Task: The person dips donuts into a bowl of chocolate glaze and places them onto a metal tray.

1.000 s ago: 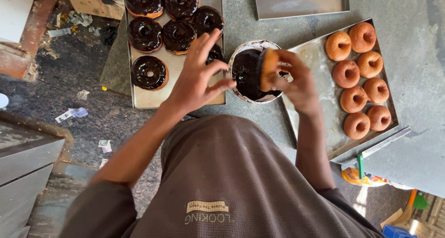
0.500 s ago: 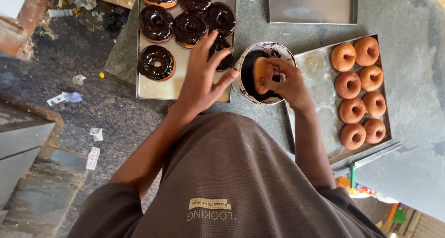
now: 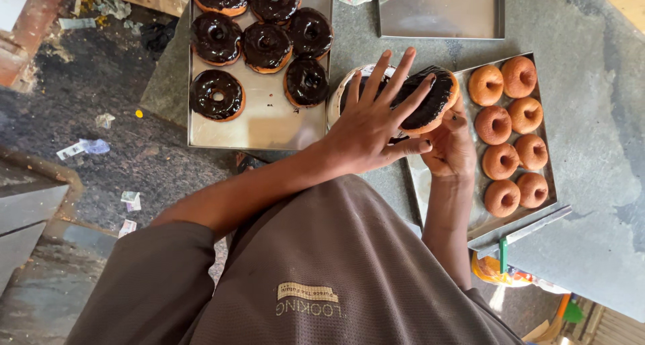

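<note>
A glazed doughnut (image 3: pixel 430 103) is held beneath the left hand's fingers (image 3: pixel 390 90), over the bowl (image 3: pixel 336 96), with a tray of glazed doughnuts (image 3: pixel 269 126) left of the fingers and a tray of plain doughnuts (image 3: pixel 480 221) right.

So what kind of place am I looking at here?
Probably a small bakery or street-side doughnut stall. A metal tray holds chocolate-glazed doughnuts, another tray holds plain doughnuts, and the right hand lifts a freshly dipped doughnut over a bowl.

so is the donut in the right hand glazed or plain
Glazed: the donut held by the right hand has a dark chocolate coat on top, unlike the plain donuts on the tray beside it.
</note>
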